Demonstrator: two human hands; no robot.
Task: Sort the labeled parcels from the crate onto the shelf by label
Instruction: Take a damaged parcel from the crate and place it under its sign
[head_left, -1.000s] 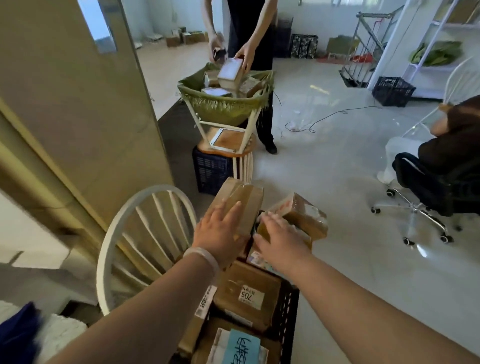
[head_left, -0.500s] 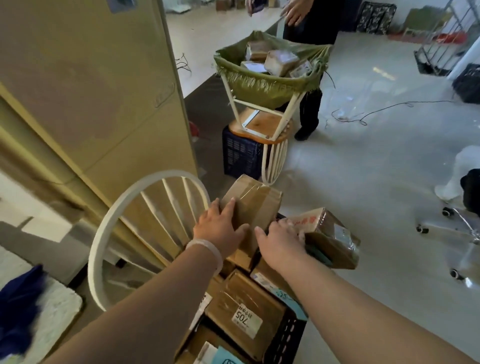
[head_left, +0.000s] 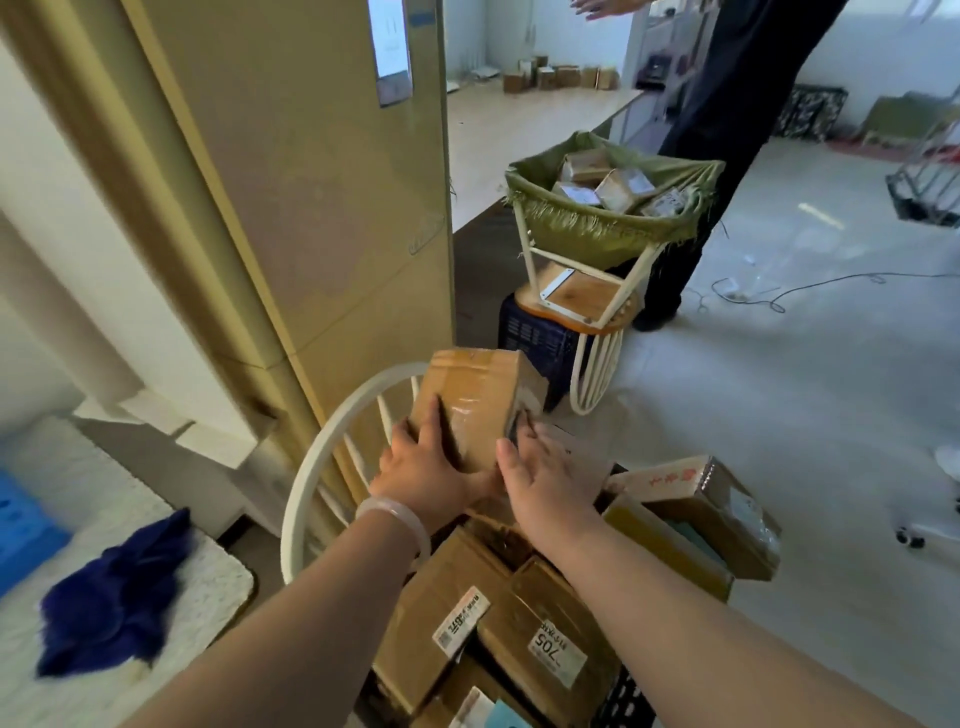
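Note:
I hold a brown taped cardboard parcel (head_left: 475, 400) between both hands, raised above the crate. My left hand (head_left: 423, 470) grips its left side with the fingers spread over the face. On the parcel's right edge, my right hand (head_left: 545, 475) presses and wraps with its fingers. Below them a black plastic crate (head_left: 623, 699) is heaped with several brown parcels; one parcel (head_left: 553, 636) carries a white label reading 705. Another parcel (head_left: 698, 512) with red print lies at the heap's right side.
A white spindle-back chair (head_left: 332, 457) stands just left of the crate, beside a tall beige cabinet (head_left: 311, 182). Ahead, an upturned chair holds a green cloth basket (head_left: 602, 223) of parcels, with a person in dark clothes (head_left: 727, 130) behind it. A cable lies on the pale floor.
The parcel has risen out of the heap, and my right hand has left the red-printed parcel and come onto this one. The view has turned left and up.

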